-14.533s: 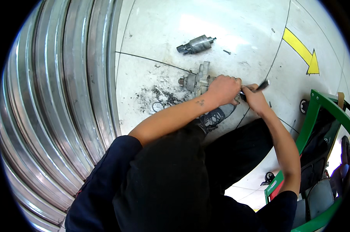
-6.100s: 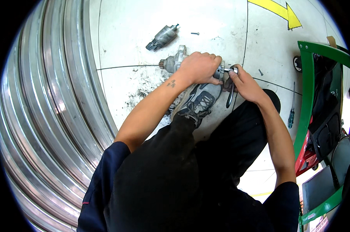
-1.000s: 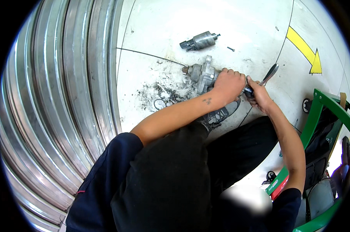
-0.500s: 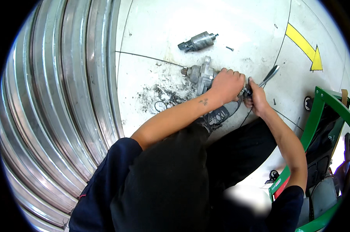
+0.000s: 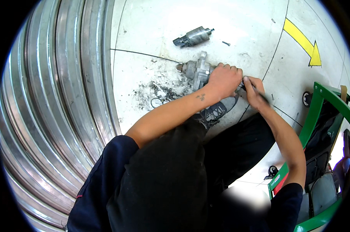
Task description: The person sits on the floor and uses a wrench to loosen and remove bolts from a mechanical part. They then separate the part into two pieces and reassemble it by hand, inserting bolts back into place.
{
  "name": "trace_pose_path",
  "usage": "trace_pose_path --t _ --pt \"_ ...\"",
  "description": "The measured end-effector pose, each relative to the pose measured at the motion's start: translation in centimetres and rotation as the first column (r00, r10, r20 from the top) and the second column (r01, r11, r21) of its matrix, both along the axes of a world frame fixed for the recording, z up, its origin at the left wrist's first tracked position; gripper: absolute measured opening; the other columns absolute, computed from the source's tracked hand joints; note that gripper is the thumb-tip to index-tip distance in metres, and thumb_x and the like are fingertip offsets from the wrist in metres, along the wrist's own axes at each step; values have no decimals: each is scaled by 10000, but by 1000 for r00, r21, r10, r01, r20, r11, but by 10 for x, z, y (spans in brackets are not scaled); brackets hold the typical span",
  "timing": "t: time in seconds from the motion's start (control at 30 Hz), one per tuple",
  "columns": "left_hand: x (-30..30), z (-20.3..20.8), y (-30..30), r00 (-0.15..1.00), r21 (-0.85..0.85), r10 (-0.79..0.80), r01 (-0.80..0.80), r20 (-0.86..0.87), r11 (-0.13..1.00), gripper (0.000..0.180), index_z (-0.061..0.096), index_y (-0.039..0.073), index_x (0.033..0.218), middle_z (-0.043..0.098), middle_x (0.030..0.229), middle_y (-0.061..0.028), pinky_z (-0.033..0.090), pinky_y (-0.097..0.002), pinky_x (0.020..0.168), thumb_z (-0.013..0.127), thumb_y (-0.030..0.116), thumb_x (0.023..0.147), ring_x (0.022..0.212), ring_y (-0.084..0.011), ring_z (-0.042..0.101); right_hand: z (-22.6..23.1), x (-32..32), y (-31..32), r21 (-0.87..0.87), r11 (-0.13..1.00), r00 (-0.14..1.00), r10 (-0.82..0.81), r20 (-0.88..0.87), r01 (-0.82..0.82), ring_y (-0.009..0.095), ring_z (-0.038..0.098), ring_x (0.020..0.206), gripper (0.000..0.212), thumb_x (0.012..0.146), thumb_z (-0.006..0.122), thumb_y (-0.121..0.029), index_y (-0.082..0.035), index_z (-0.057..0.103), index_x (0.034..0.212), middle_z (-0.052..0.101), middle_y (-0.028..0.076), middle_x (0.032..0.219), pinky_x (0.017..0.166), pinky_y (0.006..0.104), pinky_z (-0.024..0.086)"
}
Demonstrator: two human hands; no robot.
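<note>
A grey metal starter motor (image 5: 200, 72) lies on the pale floor, its small toothed gear pointing left. My left hand (image 5: 226, 80) is wrapped over the motor's right part and hides much of it. Close beside it, at the motor's right end, my right hand (image 5: 254, 92) is closed around what looks like a ratchet wrench (image 5: 264, 99). The wrench's dark handle is smeared by motion and slants down to the right. Where its head meets the motor is covered by my fingers. My shoe (image 5: 214, 115) is just below the motor.
Beyond the motor lie a cylindrical metal solenoid (image 5: 194, 37) and a bolt (image 5: 226, 43). Black grime and a thin ring (image 5: 156, 103) mark the floor at left. A ribbed metal shutter (image 5: 72, 85) stands left; a green wheeled frame (image 5: 318, 106) stands right.
The wrench handle has swung from pointing up and right to pointing down and right, with my right hand turning along. My left hand keeps its hold on the motor. The whole view has shifted slightly.
</note>
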State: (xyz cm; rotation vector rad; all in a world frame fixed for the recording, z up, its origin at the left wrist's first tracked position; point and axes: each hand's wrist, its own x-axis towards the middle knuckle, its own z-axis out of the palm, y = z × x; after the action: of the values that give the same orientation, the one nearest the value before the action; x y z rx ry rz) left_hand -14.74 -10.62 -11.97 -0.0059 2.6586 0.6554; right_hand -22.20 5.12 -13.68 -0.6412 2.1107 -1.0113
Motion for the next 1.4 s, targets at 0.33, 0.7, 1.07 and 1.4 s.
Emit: trace_pose_path --t 0.33,0.7,1.07,1.4 --pt "5 -1 -1 999 0 8 -8 -46 1000 574 587 41 1027 675 969 -100 493 -393 837 885 342 639 957 -268 660 5 -19 3 -33 859 657 366 -659 -512 283 475 530 254 885 650 -190 -51 529 710 476 119 613 524 398 390" --pt "1 -4 1 998 -12 4 -4 -57 1000 585 587 52 1039 673 988 -92 493 -395 837 892 337 629 967 -268 658 -19 -3 10 109 989 991 -106 88 96 330 556 517 338 980 514 -246 -11 559 742 568 137 594 518 422 432" --pt "1 4 -4 1000 5 17 -17 7 1000 573 610 40 1075 685 1032 -106 486 -406 875 883 315 653 999 -272 656 -4 -12 0 -84 896 759 317 -568 -436 379 540 559 171 889 594 -84 -18 555 736 528 168 619 523 424 433" --pt "1 4 -5 1000 4 10 -10 27 1000 570 605 50 1071 684 1022 -104 485 -400 876 883 328 657 1002 -272 656 -1 -38 -11 398 917 416 -369 831 17 201 426 473 470 1016 479 -298 -2 522 653 480 99 565 493 389 363"
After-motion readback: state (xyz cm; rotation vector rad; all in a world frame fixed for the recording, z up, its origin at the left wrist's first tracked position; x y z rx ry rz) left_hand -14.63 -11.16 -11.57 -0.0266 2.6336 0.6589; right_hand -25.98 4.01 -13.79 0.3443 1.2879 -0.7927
